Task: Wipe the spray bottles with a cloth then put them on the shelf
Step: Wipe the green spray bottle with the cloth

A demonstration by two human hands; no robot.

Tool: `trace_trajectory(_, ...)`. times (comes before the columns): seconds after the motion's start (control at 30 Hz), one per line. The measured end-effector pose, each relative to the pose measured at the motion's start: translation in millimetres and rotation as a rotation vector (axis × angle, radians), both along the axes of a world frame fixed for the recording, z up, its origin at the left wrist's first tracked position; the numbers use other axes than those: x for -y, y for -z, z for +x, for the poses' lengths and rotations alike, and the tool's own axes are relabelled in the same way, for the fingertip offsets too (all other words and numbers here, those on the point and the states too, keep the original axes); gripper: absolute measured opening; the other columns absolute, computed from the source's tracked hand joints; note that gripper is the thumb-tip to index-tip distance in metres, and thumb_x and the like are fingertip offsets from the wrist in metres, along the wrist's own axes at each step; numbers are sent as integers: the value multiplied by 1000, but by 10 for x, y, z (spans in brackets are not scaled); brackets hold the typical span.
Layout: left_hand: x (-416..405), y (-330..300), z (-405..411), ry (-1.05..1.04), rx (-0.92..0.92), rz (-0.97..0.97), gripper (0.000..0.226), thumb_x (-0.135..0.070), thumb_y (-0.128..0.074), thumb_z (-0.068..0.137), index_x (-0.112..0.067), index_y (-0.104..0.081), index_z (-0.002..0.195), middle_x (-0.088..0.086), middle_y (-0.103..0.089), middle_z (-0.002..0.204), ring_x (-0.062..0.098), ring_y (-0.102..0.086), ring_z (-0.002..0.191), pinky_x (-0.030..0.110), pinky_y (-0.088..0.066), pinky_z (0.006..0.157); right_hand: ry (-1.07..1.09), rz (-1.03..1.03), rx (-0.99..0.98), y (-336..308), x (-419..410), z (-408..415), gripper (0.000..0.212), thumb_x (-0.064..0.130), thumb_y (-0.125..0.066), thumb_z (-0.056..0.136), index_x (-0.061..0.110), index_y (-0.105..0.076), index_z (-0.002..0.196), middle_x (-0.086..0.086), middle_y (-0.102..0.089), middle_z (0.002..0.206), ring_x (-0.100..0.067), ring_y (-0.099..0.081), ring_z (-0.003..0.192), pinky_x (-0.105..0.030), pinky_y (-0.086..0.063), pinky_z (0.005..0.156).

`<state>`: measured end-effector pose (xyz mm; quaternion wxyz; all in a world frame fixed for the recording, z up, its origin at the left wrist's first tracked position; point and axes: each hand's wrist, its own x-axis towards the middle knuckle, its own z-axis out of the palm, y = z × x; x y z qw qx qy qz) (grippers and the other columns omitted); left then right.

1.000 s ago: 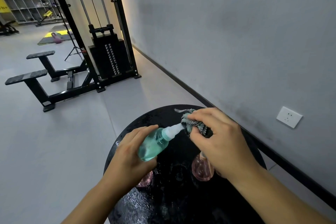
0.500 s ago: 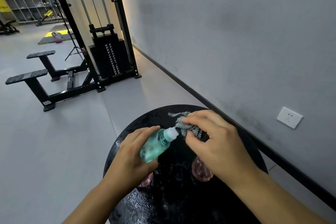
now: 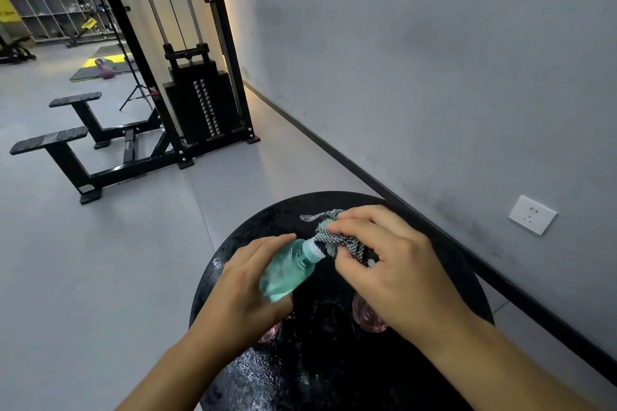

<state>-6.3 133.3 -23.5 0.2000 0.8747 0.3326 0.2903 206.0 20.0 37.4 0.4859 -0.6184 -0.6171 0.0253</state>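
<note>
My left hand point(image 3: 248, 290) grips a teal spray bottle point(image 3: 288, 269) by its body, tilted with its white neck pointing up and right. My right hand point(image 3: 389, 270) pinches a grey checked cloth point(image 3: 337, 237) wrapped around the bottle's top, which the cloth hides. Both hands hover over a round black table point(image 3: 334, 377). Two pink bottles stand on the table below my hands: one pink bottle point(image 3: 369, 319) shows under my right wrist, the other pink bottle point(image 3: 268, 335) peeks out under my left hand.
A grey wall with a white socket point(image 3: 532, 214) runs along the right, close to the table. A black cable weight machine point(image 3: 197, 103) with footrests stands on the grey floor ahead left. A grid shelf point(image 3: 56, 0) stands far back left.
The cloth in my right hand has slid down the bottle's white neck, covering more of it. My left hand and the bottle have shifted slightly; the pink bottles have not moved.
</note>
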Motion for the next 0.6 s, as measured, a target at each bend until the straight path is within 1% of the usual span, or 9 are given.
trace_trajectory(0.07, 3, -5, -4, -2, -6, -10, 90, -23, -79, 69, -56, -46, 146, -34, -52, 139, 5, -56, 130, 28, -49, 103, 24, 3, -16, 2, -14, 34, 33, 8, -75, 86, 29, -78, 111, 21, -64, 113, -7, -64, 113, -22, -51, 96)
trace_trajectory(0.1, 7, -14, -4, -8, -2, -14, 91, -22, -80, 69, -57, -45, 146, -34, -52, 139, 5, -55, 130, 25, -48, 103, 51, 1, -38, 4, -27, 83, 32, 8, -75, 86, 29, -78, 111, 21, -65, 112, -5, -64, 111, -20, -50, 96)
trace_trajectory(0.23, 15, -60, 0, -27, 6, -22, 87, -30, -76, 69, -58, -45, 145, -34, -52, 137, 5, -56, 128, 21, -45, 101, 150, -55, -112, 27, -77, 295, 30, 10, -75, 87, 30, -79, 109, 22, -67, 110, 3, -63, 107, -5, -44, 91)
trace_trajectory(0.3, 10, -56, 2, -31, -3, -41, 90, -28, -77, 69, -60, -43, 145, -34, -52, 137, 6, -56, 127, 19, -44, 100, 183, -73, -139, 58, -90, 340, 30, 10, -75, 87, 31, -79, 107, 23, -68, 110, 6, -62, 106, -1, -41, 89)
trace_trajectory(0.37, 12, -34, -2, -35, 7, -77, 95, -22, -82, 70, -61, -42, 146, -31, -53, 136, 5, -58, 124, 16, -46, 96, 192, -84, -172, 67, -89, 354, 29, 9, -75, 87, 31, -79, 106, 24, -68, 110, 8, -62, 106, 0, -40, 89)
trace_trajectory(0.47, 31, -43, -7, -81, 139, -198, 94, -23, -83, 70, -60, -45, 147, -22, -59, 131, 5, -63, 119, 21, -53, 93, 212, -72, -189, 65, -96, 369, 29, 8, -75, 87, 31, -79, 104, 22, -68, 109, 11, -61, 104, 2, -39, 85)
trace_trajectory(0.53, 39, -85, 3, -125, 252, -337, 86, -24, -80, 69, -64, -50, 139, -15, -66, 128, 8, -69, 115, 27, -55, 94, 226, -57, -187, 71, -103, 376, 29, 7, -76, 86, 30, -79, 103, 21, -68, 109, 13, -59, 103, 4, -37, 84)
trace_trajectory(0.6, 29, -117, 17, -152, 349, -468, 76, -21, -74, 69, -61, -57, 131, -8, -75, 118, 16, -76, 104, 35, -59, 91, 221, -63, -184, 81, -103, 365, 29, 7, -76, 86, 30, -79, 103, 21, -68, 109, 13, -59, 103, 4, -37, 84)
